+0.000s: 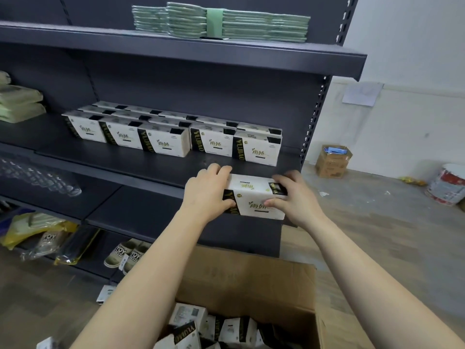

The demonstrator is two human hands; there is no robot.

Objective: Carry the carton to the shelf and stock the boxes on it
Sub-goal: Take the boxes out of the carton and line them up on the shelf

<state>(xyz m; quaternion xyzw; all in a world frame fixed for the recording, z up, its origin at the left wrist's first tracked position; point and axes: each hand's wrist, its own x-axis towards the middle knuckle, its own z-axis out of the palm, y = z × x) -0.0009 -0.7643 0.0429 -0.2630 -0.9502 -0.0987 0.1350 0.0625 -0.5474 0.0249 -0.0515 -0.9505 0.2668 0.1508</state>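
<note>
While the left hand (pixel 208 190) and right hand (pixel 294 200) clasp a white box (pixel 256 197) by its ends, fingers curled over the top, it sits at the dark shelf's (pixel 125 159) front edge. Matching boxes (pixel 171 137) line up behind. Open carton (pixel 251 280) below holds more. Plank floor (pixel 364 222), white wall (pixel 402 46) right.

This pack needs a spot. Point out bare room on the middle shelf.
Bare: the front strip of the middle shelf before the tissue pack row, and the gap left of it toward the green packs. Crowded: behind that row.
</note>
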